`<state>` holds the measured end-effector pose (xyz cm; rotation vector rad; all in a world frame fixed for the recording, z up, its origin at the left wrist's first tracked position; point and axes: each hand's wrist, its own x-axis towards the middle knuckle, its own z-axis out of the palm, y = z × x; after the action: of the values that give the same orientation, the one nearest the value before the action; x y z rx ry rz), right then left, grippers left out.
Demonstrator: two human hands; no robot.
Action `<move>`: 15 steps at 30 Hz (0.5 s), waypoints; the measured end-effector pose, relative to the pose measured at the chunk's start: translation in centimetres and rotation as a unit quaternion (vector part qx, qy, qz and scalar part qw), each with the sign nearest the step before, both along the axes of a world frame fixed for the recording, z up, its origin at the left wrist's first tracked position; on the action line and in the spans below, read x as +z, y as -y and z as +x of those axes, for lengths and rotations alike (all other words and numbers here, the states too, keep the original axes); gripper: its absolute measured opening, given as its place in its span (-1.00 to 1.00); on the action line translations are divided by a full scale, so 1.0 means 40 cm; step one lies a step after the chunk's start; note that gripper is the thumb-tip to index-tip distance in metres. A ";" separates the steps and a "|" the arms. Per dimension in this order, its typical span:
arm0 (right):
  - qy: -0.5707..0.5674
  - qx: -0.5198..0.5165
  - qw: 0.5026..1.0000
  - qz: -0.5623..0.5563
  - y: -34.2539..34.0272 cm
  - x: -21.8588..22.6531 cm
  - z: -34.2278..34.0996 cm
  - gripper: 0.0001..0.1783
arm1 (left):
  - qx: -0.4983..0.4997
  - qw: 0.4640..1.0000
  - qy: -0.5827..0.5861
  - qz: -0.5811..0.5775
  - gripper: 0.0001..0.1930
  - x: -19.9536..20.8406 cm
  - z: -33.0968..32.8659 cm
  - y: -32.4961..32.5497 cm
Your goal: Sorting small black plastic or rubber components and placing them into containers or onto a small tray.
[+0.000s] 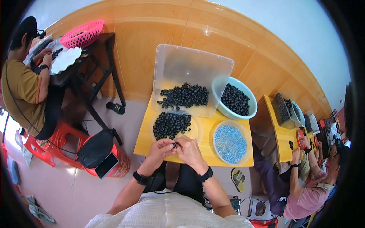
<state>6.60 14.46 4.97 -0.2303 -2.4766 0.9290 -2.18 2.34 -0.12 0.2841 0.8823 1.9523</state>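
Note:
At the near edge of a yellow table (207,152), my left hand (159,150) pinches a small black ring-shaped part (174,145) between thumb and fingertips. My right hand (189,152) meets it there, its fingers closed on the same part; anything finer between the fingertips is too small to make out. Just beyond my hands, several loose black ring-shaped parts (171,124) are heaped in a shallow round dish (197,129). To the right of my right hand stands a round tub (247,141) full of small silvery-blue metal pieces (230,144).
Behind the dish, a clear plastic bin (194,62) leans with more black parts (184,95). A light blue basin (247,88) of black parts adjoins it. Left is a red stool (61,146) and a phone (107,166) on a bucket. People work at tables on both sides.

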 end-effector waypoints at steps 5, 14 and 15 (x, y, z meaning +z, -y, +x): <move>-0.013 0.052 0.994 -0.095 -0.024 0.011 0.025 -0.79 | -0.013 0.999 0.018 0.027 -0.86 0.016 0.008 -0.001; -0.084 0.042 0.942 -0.323 -0.018 0.014 0.029 -0.81 | -0.025 0.994 0.046 0.101 -0.85 0.036 0.006 -0.018; -0.081 0.037 0.940 -0.331 -0.014 0.018 0.030 -0.81 | -0.027 0.994 0.051 0.093 -0.85 0.040 0.004 -0.019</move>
<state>7.80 15.02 5.71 -0.2651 -1.9555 1.7178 -2.01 3.10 1.50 0.3104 0.6211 1.9834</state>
